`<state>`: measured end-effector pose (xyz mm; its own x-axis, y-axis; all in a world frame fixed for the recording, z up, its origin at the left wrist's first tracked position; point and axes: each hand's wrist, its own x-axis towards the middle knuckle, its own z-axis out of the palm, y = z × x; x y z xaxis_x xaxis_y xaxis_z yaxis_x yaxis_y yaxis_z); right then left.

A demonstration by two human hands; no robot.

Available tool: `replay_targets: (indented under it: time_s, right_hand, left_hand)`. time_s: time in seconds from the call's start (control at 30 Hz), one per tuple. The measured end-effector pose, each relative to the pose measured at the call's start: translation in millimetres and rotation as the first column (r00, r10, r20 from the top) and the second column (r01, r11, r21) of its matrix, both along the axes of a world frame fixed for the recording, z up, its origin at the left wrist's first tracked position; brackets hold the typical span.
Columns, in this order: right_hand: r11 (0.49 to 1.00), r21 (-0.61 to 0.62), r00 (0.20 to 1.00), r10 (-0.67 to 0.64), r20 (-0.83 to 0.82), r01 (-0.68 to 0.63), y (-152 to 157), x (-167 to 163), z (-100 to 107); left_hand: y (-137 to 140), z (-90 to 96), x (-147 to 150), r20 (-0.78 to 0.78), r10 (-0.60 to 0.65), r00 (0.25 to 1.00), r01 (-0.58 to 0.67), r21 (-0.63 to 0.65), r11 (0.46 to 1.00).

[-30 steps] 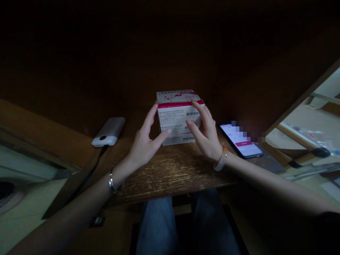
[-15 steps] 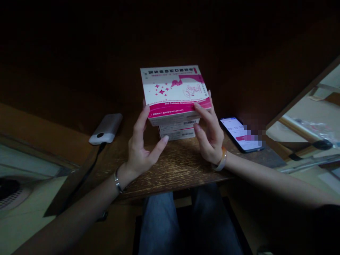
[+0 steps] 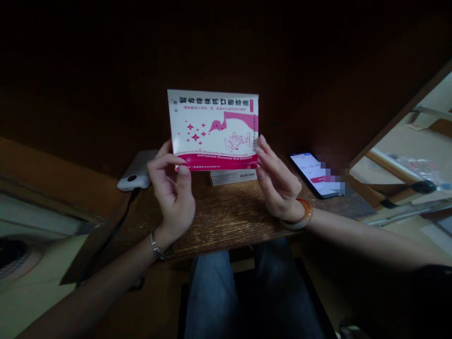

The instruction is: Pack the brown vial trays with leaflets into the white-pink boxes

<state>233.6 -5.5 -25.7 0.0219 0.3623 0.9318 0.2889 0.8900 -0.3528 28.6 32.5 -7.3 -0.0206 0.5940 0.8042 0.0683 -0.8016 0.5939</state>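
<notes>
A white and pink medicine box (image 3: 215, 127), printed as an oral solution, is raised above the table with its broad face tilted toward me. My left hand (image 3: 173, 193) pinches its lower left corner, thumb in front and fingers partly behind. At the right edge, my right hand (image 3: 278, 183) has its fingertips against the box, with the fingers fairly straight and the palm turned inward. Below and behind it, a second box (image 3: 233, 177) lies on the table, mostly hidden; only its side with a barcode shows.
A white power bank (image 3: 136, 174) with a black cable sits left on the worn wooden table (image 3: 226, 212). To the right lies a phone (image 3: 314, 174) with a lit timer screen. Dark panels rise behind and on both sides. A metal-framed rack (image 3: 399, 169) stands beyond the right panel.
The upper box has come off the lower one, moved left and tipped up to face me. My left hand has closed on its corner. The lower box stays on the table.
</notes>
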Motion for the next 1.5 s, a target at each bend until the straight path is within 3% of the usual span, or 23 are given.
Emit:
replay_targets:
  time_s: [0.1,0.23,0.3,0.43,0.53,0.63,0.7,0.83,0.93,1.03,1.23,1.37,1.5]
  right_hand:
    - [0.997,-0.056,0.996,0.052,-0.077,-0.057,7,-3,-6]
    - [0.992,-0.117,0.990,0.024,-0.137,-0.040,12,-5,-8]
    - [0.989,-0.147,0.989,-0.021,-0.145,-0.001,9,-4,-4]
    - [0.970,-0.210,0.987,-0.144,-0.073,0.126,-2,-1,9]
    - [0.963,-0.212,0.981,-0.182,-0.069,0.164,-9,-1,15]
    - [0.950,-0.313,0.993,-0.053,-0.109,0.017,-13,-2,13]
    - [0.875,-0.449,0.977,0.110,-0.183,-0.183,-17,-2,10]
    - [0.580,-0.636,0.861,0.322,-0.394,-0.508,-25,2,8]
    - [0.417,-0.675,0.793,0.355,-0.495,-0.608,-27,4,10]
    - [0.327,-0.676,0.749,0.345,-0.565,-0.661,-25,5,10]
    - [0.331,-0.631,0.712,0.328,-0.621,-0.702,-20,6,2]
    - [0.359,-0.639,0.733,0.306,-0.608,-0.680,-20,6,0]
    - [0.352,-0.646,0.732,0.231,-0.641,-0.677,-20,6,1]
  left_hand:
    - [3,2.6,-1,-0.075,0.177,0.981,-0.149,0.281,0.948]
    - [-2,6.4,5,-0.056,0.128,0.990,-0.102,0.331,0.938]
    - [-12,6.6,9,-0.052,0.050,0.997,-0.035,0.258,0.965]
    - [-29,2.5,11,0.017,-0.106,0.994,0.107,-0.037,0.994]
    - [-30,0.2,10,0.214,-0.196,0.957,0.242,-0.213,0.947]
    - [-27,-1.8,9,0.385,-0.227,0.895,0.364,-0.334,0.869]
    - [-27,-4.9,10,0.438,-0.210,0.874,0.385,-0.362,0.849]
    - [-31,-12.2,12,0.447,-0.182,0.876,0.354,-0.340,0.871]
    - [-33,-14.0,11,0.415,-0.199,0.888,0.357,-0.350,0.866]
    - [-33,-12.9,12,0.414,-0.195,0.889,0.353,-0.352,0.867]
    - [-34,-12.6,14,0.493,-0.145,0.858,0.373,-0.404,0.835]
    - [-36,-14.1,11,0.465,-0.165,0.870,0.379,-0.413,0.829]
    - [-35,-13.8,9,0.455,-0.159,0.876,0.375,-0.436,0.818]
